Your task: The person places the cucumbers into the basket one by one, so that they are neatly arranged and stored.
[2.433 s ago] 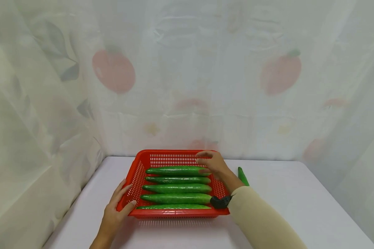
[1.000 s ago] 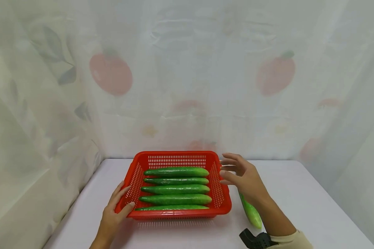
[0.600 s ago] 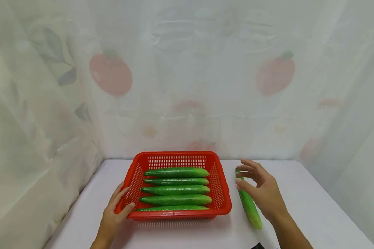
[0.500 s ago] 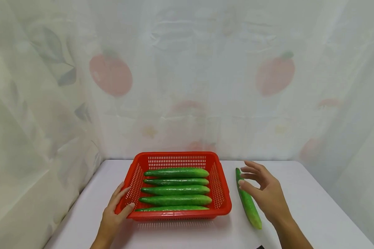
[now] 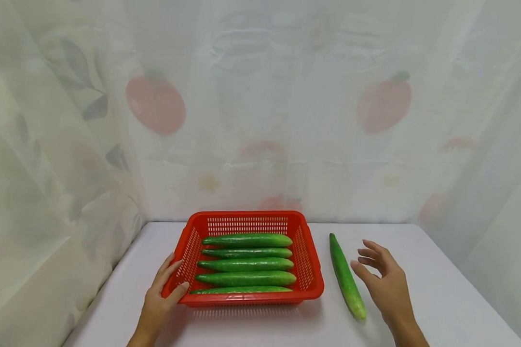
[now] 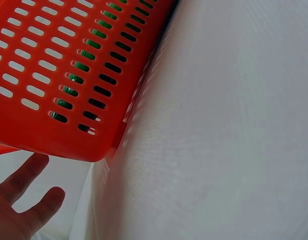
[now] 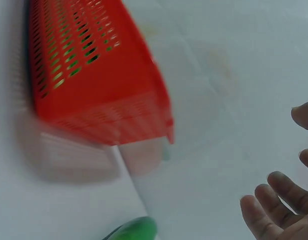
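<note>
In the head view, a red plastic basket [image 5: 243,299] with slotted walls holds several green cucumbers [image 5: 245,278] lying crosswise in a row. My left hand [image 5: 156,301] rests at its front left corner, thumb and fingers spread over the rim. The left wrist view shows loosely straight fingers [image 6: 43,205] beside the basket wall [image 6: 58,135]. A single cucumber [image 5: 346,279] lies lengthwise on the table, right of the basket. Just right of it hovers my right hand [image 5: 386,284], fingers relaxed and holding nothing. Only the cucumber's end [image 7: 136,230] shows in the right wrist view.
A white table [image 5: 243,332] carries everything. Pale curtains [image 5: 260,120] printed with fruit hang behind it, with another curtain [image 5: 47,193] along the left side and a pale one [image 5: 499,193] on the right.
My right hand has withdrawn from over the basket, moving right past the single cucumber and uncovering it. My left hand has stayed at the basket's corner. The cucumbers lie as before.
</note>
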The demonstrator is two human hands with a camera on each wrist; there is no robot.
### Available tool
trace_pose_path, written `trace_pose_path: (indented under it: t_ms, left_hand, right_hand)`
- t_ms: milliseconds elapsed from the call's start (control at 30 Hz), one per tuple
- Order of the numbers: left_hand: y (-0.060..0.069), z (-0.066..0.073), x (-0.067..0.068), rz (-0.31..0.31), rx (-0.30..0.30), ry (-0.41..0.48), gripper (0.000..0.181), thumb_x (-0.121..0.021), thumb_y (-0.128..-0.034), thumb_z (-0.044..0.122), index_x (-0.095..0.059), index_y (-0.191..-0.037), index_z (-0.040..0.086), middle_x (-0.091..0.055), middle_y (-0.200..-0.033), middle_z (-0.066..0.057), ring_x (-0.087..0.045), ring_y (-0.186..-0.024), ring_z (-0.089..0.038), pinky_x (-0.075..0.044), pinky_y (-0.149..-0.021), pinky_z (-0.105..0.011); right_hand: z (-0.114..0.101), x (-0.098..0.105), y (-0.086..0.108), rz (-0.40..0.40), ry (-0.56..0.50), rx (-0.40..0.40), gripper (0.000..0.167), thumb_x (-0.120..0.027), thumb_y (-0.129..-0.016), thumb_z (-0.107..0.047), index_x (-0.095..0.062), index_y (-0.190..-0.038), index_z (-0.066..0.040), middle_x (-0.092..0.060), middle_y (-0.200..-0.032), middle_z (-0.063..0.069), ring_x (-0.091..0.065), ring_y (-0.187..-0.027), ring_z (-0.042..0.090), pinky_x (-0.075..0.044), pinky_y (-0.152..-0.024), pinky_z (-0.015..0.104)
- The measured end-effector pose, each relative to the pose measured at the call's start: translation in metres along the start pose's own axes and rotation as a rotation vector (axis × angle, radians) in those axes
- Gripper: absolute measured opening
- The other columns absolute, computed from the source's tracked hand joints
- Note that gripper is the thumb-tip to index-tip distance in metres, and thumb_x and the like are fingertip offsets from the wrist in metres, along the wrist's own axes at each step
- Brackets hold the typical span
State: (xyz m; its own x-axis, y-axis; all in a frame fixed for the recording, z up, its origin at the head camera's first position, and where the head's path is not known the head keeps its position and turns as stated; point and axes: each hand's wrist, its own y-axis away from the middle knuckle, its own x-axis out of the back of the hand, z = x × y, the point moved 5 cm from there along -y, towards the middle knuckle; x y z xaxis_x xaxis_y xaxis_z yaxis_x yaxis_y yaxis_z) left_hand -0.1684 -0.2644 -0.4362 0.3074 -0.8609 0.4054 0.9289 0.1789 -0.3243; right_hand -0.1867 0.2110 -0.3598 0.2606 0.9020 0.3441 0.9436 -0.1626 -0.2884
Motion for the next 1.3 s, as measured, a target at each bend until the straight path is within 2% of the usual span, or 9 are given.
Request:
trace_pose_path:
  t_ms: [100,267,633,767,867,1000,1067,1233,1300]
  left_hand:
    - [0.000,0.000,-0.001,-0.003,0.006,0.009,0.048,-0.065,-0.0937,0.018,-0.051,-0.139,0.011,-0.026,-0.154,0.004,-0.027,-0.130,0.002,-0.034,-0.089,-0.009]
    - [0.001,-0.002,-0.001,-0.005,0.017,0.022,0.049,-0.065,-0.0936,0.018,-0.050,-0.140,0.012,-0.026,-0.155,0.004,-0.026,-0.131,0.000,-0.035,-0.089,-0.010]
    - [0.002,-0.002,-0.002,-0.008,0.015,0.015,0.049,-0.064,-0.0940,0.019,-0.050,-0.140,0.012,-0.026,-0.155,0.004,-0.027,-0.130,0.001,-0.035,-0.088,-0.010]
    - [0.003,-0.001,-0.002,-0.008,0.008,0.010,0.049,-0.065,-0.0937,0.018,-0.050,-0.140,0.011,-0.027,-0.154,0.003,-0.026,-0.130,0.003,-0.033,-0.089,-0.009]
    - [0.003,-0.001,-0.002,-0.006,0.000,0.007,0.048,-0.065,-0.0935,0.017,-0.050,-0.139,0.011,-0.027,-0.154,0.003,-0.026,-0.130,0.003,-0.032,-0.090,-0.008]
    - [0.002,-0.001,0.000,-0.002,-0.009,0.009,0.048,-0.065,-0.0934,0.016,-0.051,-0.139,0.011,-0.027,-0.154,0.003,-0.027,-0.131,0.002,-0.032,-0.091,-0.007]
    - [0.001,-0.001,0.000,-0.002,-0.013,0.017,0.048,-0.065,-0.0935,0.016,-0.051,-0.139,0.011,-0.027,-0.154,0.004,-0.028,-0.131,0.002,-0.032,-0.091,-0.008]
    - [0.000,-0.002,-0.001,-0.004,-0.010,0.026,0.048,-0.064,-0.0938,0.016,-0.051,-0.139,0.011,-0.027,-0.154,0.004,-0.028,-0.130,0.002,-0.034,-0.089,-0.009]
    - [0.000,-0.002,0.000,-0.003,-0.010,0.024,0.048,-0.064,-0.0938,0.016,-0.051,-0.139,0.011,-0.026,-0.154,0.004,-0.028,-0.130,0.002,-0.034,-0.089,-0.009]
  right_hand:
    - [0.014,0.000,0.002,0.029,0.020,-0.060,0.056,-0.071,-0.090,-0.029,-0.048,-0.140,-0.020,-0.058,-0.122,0.004,-0.055,-0.108,0.015,-0.043,-0.081,0.019]
    - [0.035,-0.003,0.004,0.060,0.021,-0.095,0.061,-0.071,-0.089,-0.031,-0.045,-0.142,-0.017,-0.056,-0.124,0.008,-0.051,-0.110,0.019,-0.042,-0.080,0.013]
    - [0.084,-0.017,0.015,0.076,0.059,-0.231,0.065,-0.073,-0.087,-0.033,-0.044,-0.141,-0.014,-0.052,-0.130,0.016,-0.047,-0.117,0.028,-0.037,-0.075,0.006]
    - [0.093,-0.021,0.017,0.078,0.087,-0.266,0.065,-0.072,-0.088,-0.034,-0.043,-0.141,-0.011,-0.051,-0.130,0.018,-0.046,-0.118,0.034,-0.044,-0.089,0.029]
    - [0.096,-0.024,0.016,0.080,0.112,-0.266,0.066,-0.072,-0.088,-0.035,-0.042,-0.141,-0.011,-0.050,-0.130,0.019,-0.046,-0.118,0.035,-0.043,-0.093,0.045]
    - [0.103,-0.025,0.016,0.071,0.137,-0.264,0.066,-0.073,-0.087,-0.036,-0.044,-0.140,-0.010,-0.052,-0.129,0.018,-0.049,-0.116,0.033,-0.043,-0.083,0.021]
    - [0.107,-0.026,0.016,0.062,0.141,-0.262,0.066,-0.073,-0.086,-0.036,-0.045,-0.140,-0.010,-0.052,-0.129,0.019,-0.049,-0.116,0.034,-0.042,-0.082,0.020]
    - [0.118,-0.030,0.017,0.030,0.142,-0.247,0.067,-0.073,-0.087,-0.038,-0.044,-0.140,-0.009,-0.052,-0.130,0.019,-0.049,-0.116,0.034,-0.042,-0.092,0.043]
    - [0.120,-0.032,0.017,0.017,0.154,-0.237,0.068,-0.074,-0.086,-0.038,-0.045,-0.140,-0.010,-0.052,-0.130,0.019,-0.050,-0.117,0.034,-0.041,-0.094,0.046]
